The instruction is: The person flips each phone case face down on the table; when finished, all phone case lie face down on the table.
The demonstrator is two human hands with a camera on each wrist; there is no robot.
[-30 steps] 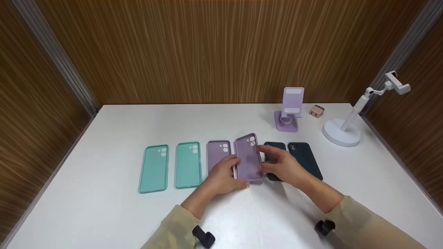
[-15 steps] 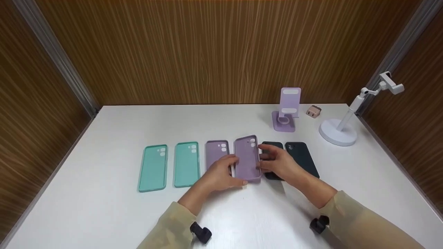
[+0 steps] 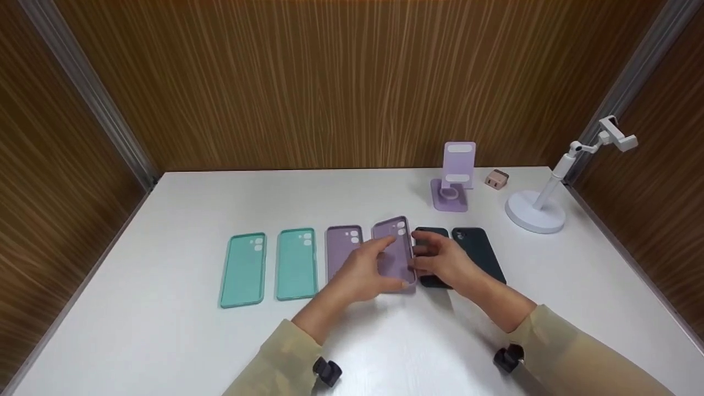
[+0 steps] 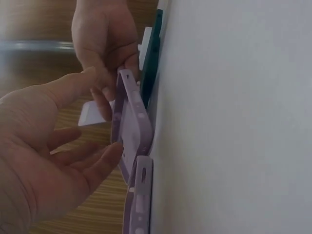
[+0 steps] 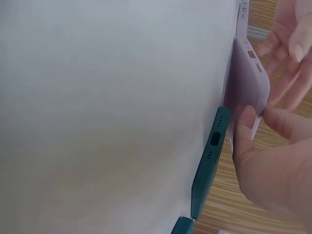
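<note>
My right hand pinches the right edge of a purple phone case, which is tilted with that edge raised and its hollow side up. In the right wrist view the thumb lies against the back of that case. Over the same case is my left hand, fingers and thumb spread apart with nothing gripped. A second purple phone case lies flat just left of it, partly covered by the left hand. Two dark green phone cases lie to the right, one partly behind the right hand, the other back side up.
Two teal phone cases lie hollow side up at the row's left. Behind stand a purple phone stand, a small pink charger plug and a white phone holder with a round base. Wood-grain panels enclose the white table.
My left hand has let go of the tilted case's left side and moved right over it, with its fingers spreading. The right hand keeps its pinch on the raised edge.
</note>
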